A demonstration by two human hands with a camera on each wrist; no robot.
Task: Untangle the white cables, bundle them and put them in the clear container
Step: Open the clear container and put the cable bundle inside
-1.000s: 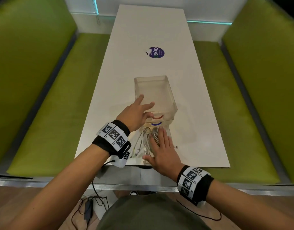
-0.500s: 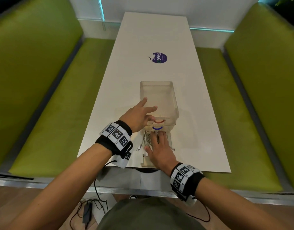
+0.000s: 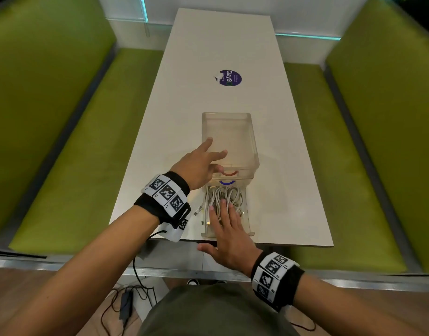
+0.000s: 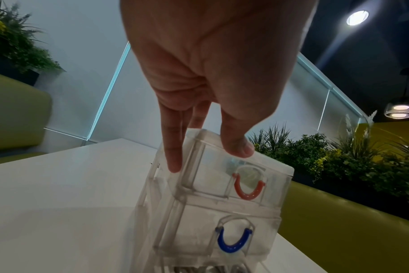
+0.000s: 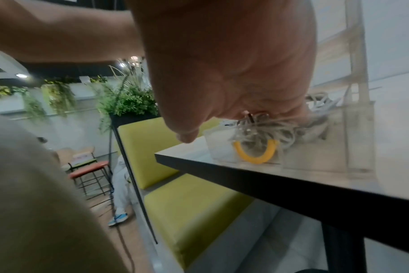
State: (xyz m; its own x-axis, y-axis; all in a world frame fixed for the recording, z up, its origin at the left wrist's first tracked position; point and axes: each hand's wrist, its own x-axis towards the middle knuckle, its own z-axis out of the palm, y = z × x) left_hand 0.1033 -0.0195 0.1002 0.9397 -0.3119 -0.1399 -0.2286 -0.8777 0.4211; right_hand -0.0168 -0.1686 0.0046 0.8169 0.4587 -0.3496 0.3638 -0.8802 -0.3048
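The clear container is a small drawer unit on the white table, with a red handle and a blue handle on its front. Its bottom drawer is pulled out toward me and holds the tangled white cables. My left hand rests on the unit's near left top corner with straight fingers. My right hand lies flat on the cables, fingers extended. In the right wrist view the cables bulge under my palm, behind the drawer's yellow handle.
The pulled-out drawer reaches the table's near edge. A purple round sticker sits farther up the table. Green benches flank both sides. A black adapter and cord lie on the floor below.
My right hand has slid slightly back toward me over the cables. My left hand stays on the container. The head view has shifted a little.
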